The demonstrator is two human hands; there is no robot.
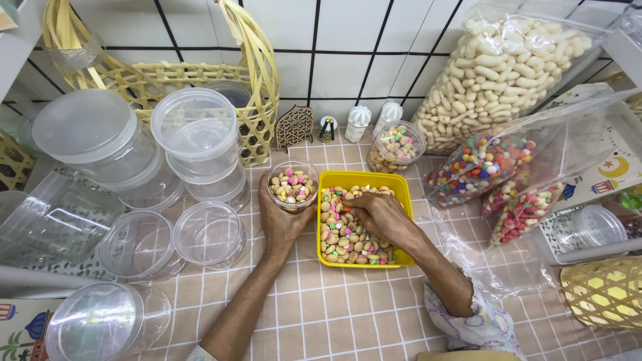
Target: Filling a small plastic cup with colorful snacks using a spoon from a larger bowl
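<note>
My left hand (279, 217) grips a small clear round tub (292, 184) partly filled with little iced biscuits, holding it just left of a yellow rectangular tray (403, 194). The tray holds many of the same biscuits. My right hand (379, 215) reaches down into the tray with fingers curled among the biscuits; what the fingers pinch is hidden. A second clear tub (397, 145), filled with biscuits, stands behind the tray.
Stacks of empty clear tubs and lids (197, 144) crowd the left. A woven yellow basket (251, 87) stands behind them. Large clear bags of pale puffed snacks (501, 73) and coloured sweets (481, 167) lie at the right. Small ornaments (358, 124) line the tiled wall.
</note>
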